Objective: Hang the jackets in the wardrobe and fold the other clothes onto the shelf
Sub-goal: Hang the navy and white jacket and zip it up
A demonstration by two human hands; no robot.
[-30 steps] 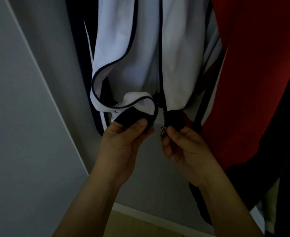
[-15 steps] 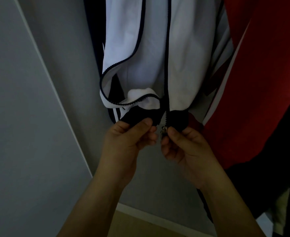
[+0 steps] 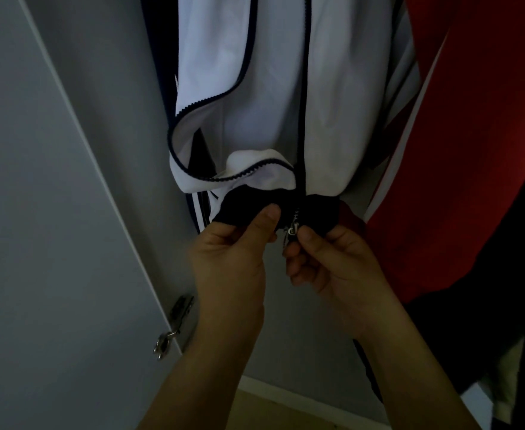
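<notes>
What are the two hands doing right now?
Left hand: pinches the dark hem of the white jacket.
Right hand: pinches the zipper slider at that hem.

Dim, underexposed view; soft light catches the white jacket (image 3: 273, 97) at upper centre, the right edge sinks into black shadow, and wide-angle bending slants the edges.
</notes>
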